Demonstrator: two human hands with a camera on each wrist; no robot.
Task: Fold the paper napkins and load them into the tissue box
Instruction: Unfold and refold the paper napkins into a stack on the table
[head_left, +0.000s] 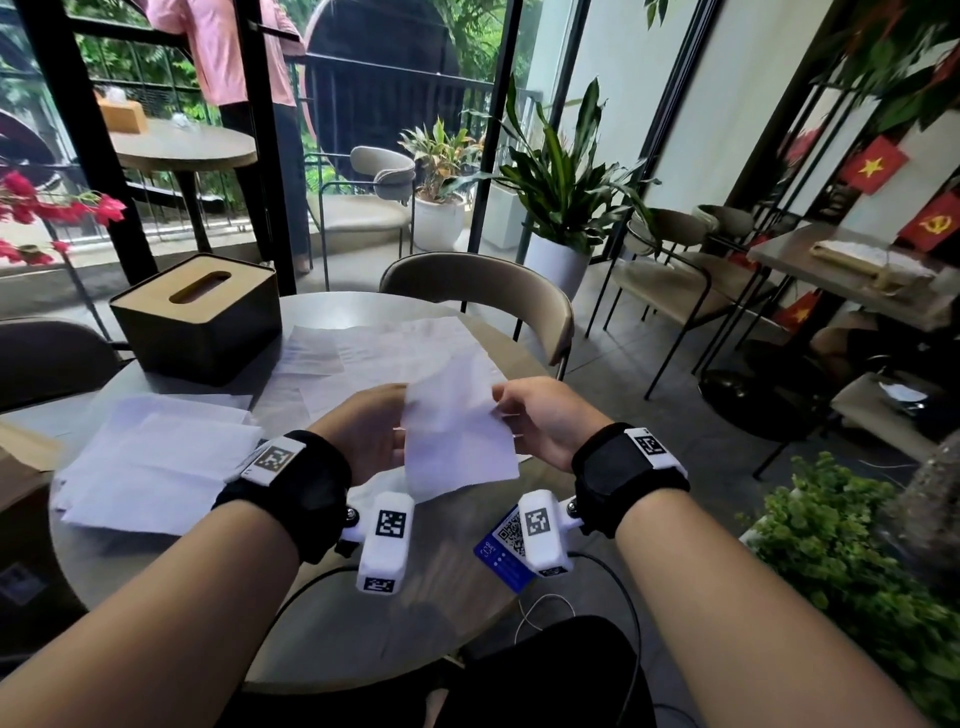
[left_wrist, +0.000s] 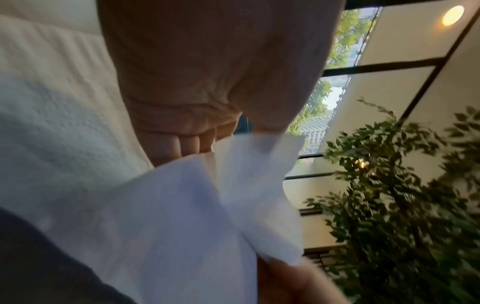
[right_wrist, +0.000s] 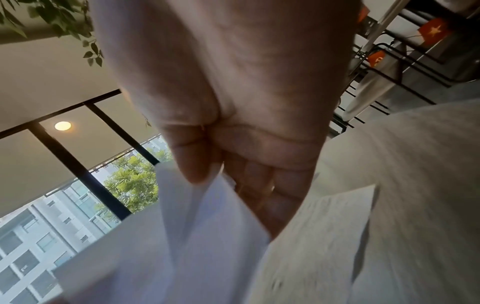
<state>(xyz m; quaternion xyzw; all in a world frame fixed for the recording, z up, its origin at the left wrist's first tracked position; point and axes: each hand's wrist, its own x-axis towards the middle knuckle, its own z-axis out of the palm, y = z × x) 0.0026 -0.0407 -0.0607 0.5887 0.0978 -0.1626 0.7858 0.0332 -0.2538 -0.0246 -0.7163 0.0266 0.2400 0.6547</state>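
Napkin (head_left: 457, 431) in mid-air above the near middle of the round table (head_left: 426, 613), pinched at its left edge by the left hand (head_left: 363, 434) and at its right edge by the right hand (head_left: 545, 421) (thumb against fingers on each). Tissue box (head_left: 200, 322) stands at the far left edge; more loose napkins (head_left: 150, 467) lie along the left edge.

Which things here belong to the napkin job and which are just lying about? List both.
Job:
napkin held up between left hand and right hand
spread napkins
napkin stack
tissue box, lid on

Lying about:
blue QR card
cable
potted plant
chair
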